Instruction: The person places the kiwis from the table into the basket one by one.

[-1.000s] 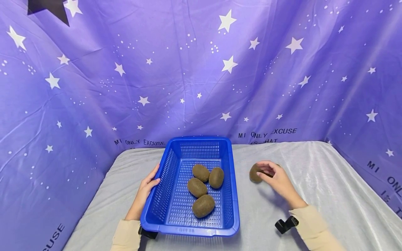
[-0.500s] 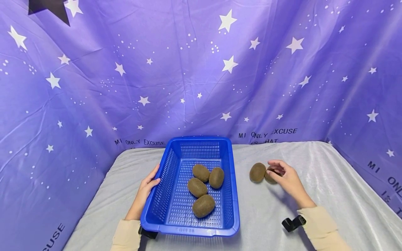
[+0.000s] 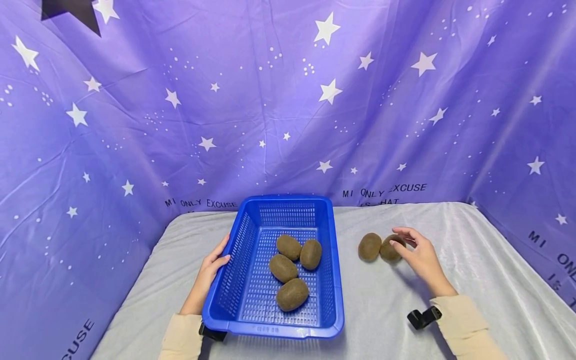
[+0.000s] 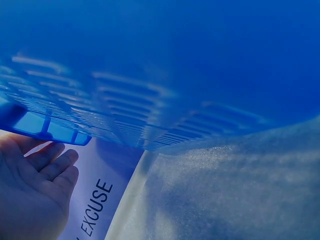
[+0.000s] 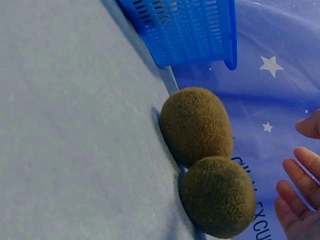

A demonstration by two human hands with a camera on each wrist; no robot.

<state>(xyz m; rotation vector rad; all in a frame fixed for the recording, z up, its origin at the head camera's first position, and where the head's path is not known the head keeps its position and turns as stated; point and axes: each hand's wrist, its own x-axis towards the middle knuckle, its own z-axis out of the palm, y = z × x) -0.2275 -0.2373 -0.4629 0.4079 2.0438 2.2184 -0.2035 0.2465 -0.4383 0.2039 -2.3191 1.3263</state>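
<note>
A blue plastic basket (image 3: 274, 330) with slotted walls stands on the cloth, with several brown kiwis (image 3: 292, 295) lying inside. My left hand (image 3: 208, 267) holds its left rim; in the left wrist view the fingers (image 4: 59, 162) lie below that rim and the thumb is hidden. Right of the basket, two more kiwis lie side by side, a left one (image 3: 370, 247) and a right one (image 3: 391, 248), touching each other. Over the right one my right hand (image 3: 420, 255) is spread, partly covering it. The right wrist view shows its fingertips (image 5: 295, 170) apart from both kiwis.
Pale grey cloth (image 3: 378, 310) covers the table. A purple curtain (image 3: 270, 110) with white stars and black lettering hangs behind it and at both sides. A black wrist camera (image 3: 424, 317) sits on the right wrist.
My right hand has moved right from the left kiwi, bringing the right kiwi into fuller view, and its fingers have come away. The left hand and basket have stayed put.
</note>
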